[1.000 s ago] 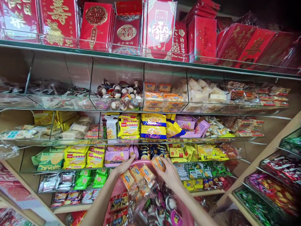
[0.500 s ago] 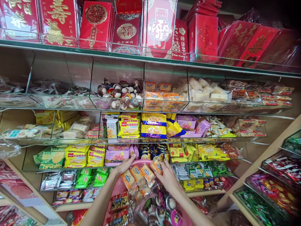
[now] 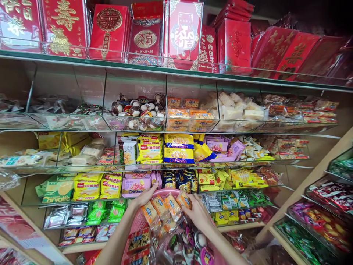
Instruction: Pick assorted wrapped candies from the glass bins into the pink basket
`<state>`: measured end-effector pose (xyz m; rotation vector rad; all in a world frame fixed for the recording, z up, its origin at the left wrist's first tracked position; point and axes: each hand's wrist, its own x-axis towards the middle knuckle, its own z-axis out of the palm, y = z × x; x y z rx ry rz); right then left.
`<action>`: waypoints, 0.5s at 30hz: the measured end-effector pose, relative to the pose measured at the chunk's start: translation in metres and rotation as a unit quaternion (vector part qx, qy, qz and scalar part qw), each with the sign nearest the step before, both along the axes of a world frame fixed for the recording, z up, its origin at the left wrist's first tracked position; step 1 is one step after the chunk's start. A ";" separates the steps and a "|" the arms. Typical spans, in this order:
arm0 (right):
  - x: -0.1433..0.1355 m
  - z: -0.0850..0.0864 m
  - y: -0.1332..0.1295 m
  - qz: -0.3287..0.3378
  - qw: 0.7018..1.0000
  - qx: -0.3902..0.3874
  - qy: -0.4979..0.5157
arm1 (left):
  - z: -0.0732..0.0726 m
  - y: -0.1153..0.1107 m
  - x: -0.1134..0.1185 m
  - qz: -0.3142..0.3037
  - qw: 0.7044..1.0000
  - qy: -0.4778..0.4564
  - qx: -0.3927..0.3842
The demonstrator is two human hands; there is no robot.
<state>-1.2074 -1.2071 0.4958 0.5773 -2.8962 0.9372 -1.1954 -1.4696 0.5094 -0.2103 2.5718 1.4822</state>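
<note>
A pink plastic basket (image 3: 137,222) is in front of me, low in the view. My left hand (image 3: 145,197) is closed on its far left rim, thumb on top, other fingers mostly hidden. With bent fingers my right hand (image 3: 196,209) grips an orange-labelled wrapped snack packet (image 3: 184,201) at the basket's right side. Similar packets (image 3: 160,207) lie beside it in a cluster. Nearer to me in the basket are red-labelled snack packets (image 3: 139,238) and several small round-lidded cups (image 3: 200,239).
Glass-fronted shelves hold yellow wafer packs (image 3: 150,149), purple packs (image 3: 137,186), chocolate-and-white cups (image 3: 138,108) and more orange-labelled packets (image 3: 178,118). Red envelopes (image 3: 110,33) line the top shelf. A side rack (image 3: 306,239) with trays of wrapped sweets stands at the right.
The shelves have shifted slightly left in view, and the upper ones sit a little lower. Both hands keep nearly the same hold; the right hand and its packet are marginally lower.
</note>
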 end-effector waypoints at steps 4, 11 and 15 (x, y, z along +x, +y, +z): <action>0.003 0.002 -0.003 -0.009 1.000 -0.010 0.007 | -0.003 -0.002 -0.002 0.011 1.000 -0.001 -0.006; 0.005 0.003 -0.005 0.000 0.998 -0.054 0.030 | 0.004 0.000 0.001 0.003 1.000 -0.004 0.008; 0.009 0.002 -0.005 -0.012 0.998 -0.055 0.035 | 0.004 0.000 0.001 -0.011 1.000 0.006 0.005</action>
